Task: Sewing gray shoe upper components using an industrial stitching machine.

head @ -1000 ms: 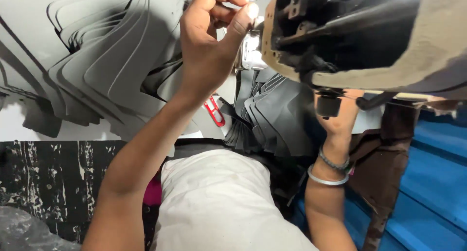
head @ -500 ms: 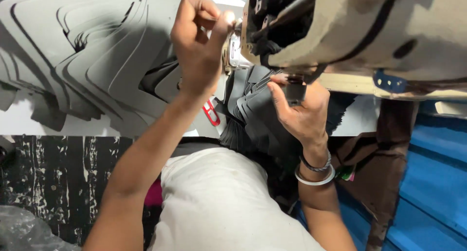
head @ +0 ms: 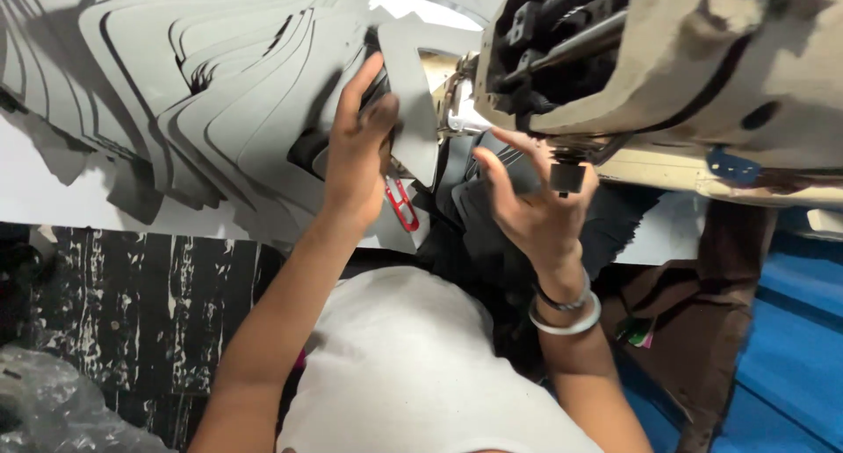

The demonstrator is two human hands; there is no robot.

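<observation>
At nine to eleven o'clock a fanned stack of flat grey cut fabric pieces with curved outlines (head: 176,93) spreads over the white table (head: 35,190), overlapping like shingles. Below the table edge, at seven o'clock, lies a black panel streaked with white (head: 149,304), and crumpled clear plastic (head: 53,409) sits at the bottom left corner.

Near centre, the left hand (head: 360,150) reaches up with its fingers (head: 369,75) closed around a single flat grey fabric piece (head: 411,93), thumb on one face and the others behind, holding it at twelve o'clock just beside the needle area. A small red thread snip (head: 401,205) lies just under that wrist, touching the fabric stack.

At one o'clock from centre, the right hand (head: 536,207) is spread, its fingers (head: 492,168) loose and pressing on a dark grey stitched fabric piece (head: 479,198) below the machine; it grips nothing. A silver bangle and a dark band (head: 566,312) circle that wrist.

The beige industrial sewing machine head (head: 685,67) fills one to three o'clock, its black knob (head: 566,176) touching the right hand. A blue floor (head: 790,330) shows at four o'clock.
</observation>
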